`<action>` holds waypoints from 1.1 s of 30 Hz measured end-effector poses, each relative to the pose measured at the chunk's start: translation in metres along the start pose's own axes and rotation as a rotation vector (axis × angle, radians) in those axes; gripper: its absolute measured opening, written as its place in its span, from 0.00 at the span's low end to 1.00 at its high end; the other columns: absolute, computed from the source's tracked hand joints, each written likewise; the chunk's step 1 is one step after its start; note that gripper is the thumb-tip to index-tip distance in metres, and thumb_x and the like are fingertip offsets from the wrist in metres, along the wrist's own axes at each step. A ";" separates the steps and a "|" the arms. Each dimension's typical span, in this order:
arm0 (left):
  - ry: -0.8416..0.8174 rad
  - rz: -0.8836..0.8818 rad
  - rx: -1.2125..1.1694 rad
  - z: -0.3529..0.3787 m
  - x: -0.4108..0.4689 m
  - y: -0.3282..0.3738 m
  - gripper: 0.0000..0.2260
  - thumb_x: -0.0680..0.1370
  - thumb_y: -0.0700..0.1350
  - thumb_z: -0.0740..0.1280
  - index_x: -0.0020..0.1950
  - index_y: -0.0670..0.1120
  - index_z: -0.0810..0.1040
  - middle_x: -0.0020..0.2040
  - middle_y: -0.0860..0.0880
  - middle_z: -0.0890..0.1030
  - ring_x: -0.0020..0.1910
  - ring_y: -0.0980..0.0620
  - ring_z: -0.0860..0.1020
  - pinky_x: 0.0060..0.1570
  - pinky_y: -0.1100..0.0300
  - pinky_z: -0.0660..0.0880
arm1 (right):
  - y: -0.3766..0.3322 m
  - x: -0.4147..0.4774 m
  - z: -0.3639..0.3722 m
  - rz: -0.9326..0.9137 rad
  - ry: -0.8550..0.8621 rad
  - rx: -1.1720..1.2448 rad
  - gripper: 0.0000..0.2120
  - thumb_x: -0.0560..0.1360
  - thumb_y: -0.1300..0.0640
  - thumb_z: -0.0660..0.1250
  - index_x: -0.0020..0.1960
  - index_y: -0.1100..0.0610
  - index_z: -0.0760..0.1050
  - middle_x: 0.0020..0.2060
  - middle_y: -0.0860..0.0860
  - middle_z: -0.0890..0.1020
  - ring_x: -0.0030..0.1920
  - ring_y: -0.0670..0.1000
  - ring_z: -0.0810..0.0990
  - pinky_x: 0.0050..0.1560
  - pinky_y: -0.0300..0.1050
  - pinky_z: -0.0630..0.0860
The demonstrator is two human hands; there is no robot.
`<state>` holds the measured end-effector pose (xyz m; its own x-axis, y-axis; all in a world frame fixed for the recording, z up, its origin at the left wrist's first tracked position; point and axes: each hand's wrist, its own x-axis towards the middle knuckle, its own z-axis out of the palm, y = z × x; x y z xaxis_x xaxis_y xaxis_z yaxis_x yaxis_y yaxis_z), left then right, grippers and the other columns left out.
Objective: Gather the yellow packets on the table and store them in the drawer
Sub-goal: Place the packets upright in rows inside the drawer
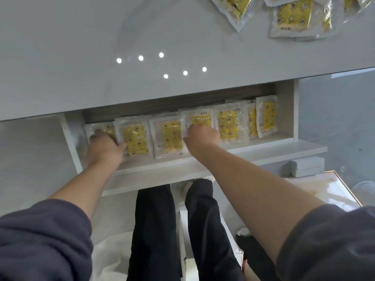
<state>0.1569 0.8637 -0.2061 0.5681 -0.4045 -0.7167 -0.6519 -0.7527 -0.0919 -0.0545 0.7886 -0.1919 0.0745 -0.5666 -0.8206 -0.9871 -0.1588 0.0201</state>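
Observation:
The white drawer stands pulled out under the table top. Several yellow packets in clear wrappers stand in a row inside it, one at the left and one at the far right. My left hand lies on the packets at the row's left end, fingers spread over the leftmost one. My right hand presses on a packet near the row's middle, fingers curled over it. More yellow packets lie loose at the table's far right corner.
My legs in dark trousers stand below the drawer. A small white box sits on the floor at the right, beside a glossy framed panel. Ceiling lights reflect off the table top as white dots.

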 end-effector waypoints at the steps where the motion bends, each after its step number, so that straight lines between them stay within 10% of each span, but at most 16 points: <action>1: 0.060 0.036 0.057 -0.002 -0.002 0.000 0.29 0.74 0.51 0.71 0.67 0.36 0.66 0.61 0.35 0.74 0.56 0.36 0.75 0.45 0.48 0.73 | -0.002 -0.001 -0.001 -0.039 0.049 -0.080 0.09 0.79 0.54 0.62 0.57 0.56 0.75 0.36 0.51 0.76 0.39 0.52 0.79 0.33 0.42 0.74; 5: 0.184 0.376 0.220 -0.006 -0.001 0.011 0.32 0.71 0.50 0.74 0.69 0.41 0.67 0.66 0.36 0.69 0.65 0.36 0.68 0.60 0.41 0.69 | -0.017 0.006 0.000 -0.309 0.246 -0.156 0.33 0.71 0.61 0.69 0.72 0.53 0.60 0.67 0.56 0.70 0.65 0.58 0.69 0.61 0.54 0.70; 9: 0.069 0.493 0.338 0.000 0.001 0.026 0.37 0.69 0.46 0.76 0.74 0.48 0.62 0.71 0.41 0.64 0.70 0.40 0.62 0.65 0.41 0.65 | -0.034 0.010 0.002 -0.377 0.164 -0.212 0.41 0.70 0.63 0.69 0.76 0.50 0.53 0.74 0.55 0.59 0.74 0.60 0.56 0.72 0.61 0.57; 17: 0.030 0.694 0.318 -0.056 -0.068 0.062 0.20 0.75 0.50 0.68 0.66 0.46 0.73 0.64 0.46 0.74 0.65 0.45 0.70 0.63 0.48 0.66 | 0.007 -0.061 -0.052 -0.270 0.275 0.267 0.19 0.76 0.62 0.59 0.66 0.52 0.71 0.62 0.50 0.77 0.62 0.54 0.74 0.59 0.50 0.74; 21: -0.081 0.794 0.169 -0.098 -0.110 0.107 0.09 0.78 0.48 0.63 0.55 0.48 0.77 0.52 0.50 0.78 0.51 0.47 0.78 0.43 0.54 0.74 | 0.056 -0.091 -0.097 -0.216 0.445 0.438 0.14 0.76 0.63 0.59 0.58 0.54 0.77 0.49 0.47 0.83 0.48 0.50 0.79 0.43 0.45 0.76; 33: 0.386 0.655 -0.062 -0.130 -0.102 0.305 0.25 0.74 0.47 0.68 0.69 0.44 0.66 0.70 0.42 0.66 0.70 0.41 0.63 0.64 0.45 0.64 | 0.159 -0.006 -0.216 0.006 0.719 0.569 0.15 0.74 0.56 0.65 0.61 0.52 0.72 0.60 0.48 0.74 0.62 0.52 0.72 0.61 0.48 0.63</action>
<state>-0.0344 0.6079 -0.0706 0.2177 -0.9228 -0.3178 -0.8933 -0.3196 0.3161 -0.1817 0.5924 -0.0603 -0.0492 -0.9632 -0.2642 -0.8947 0.1600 -0.4170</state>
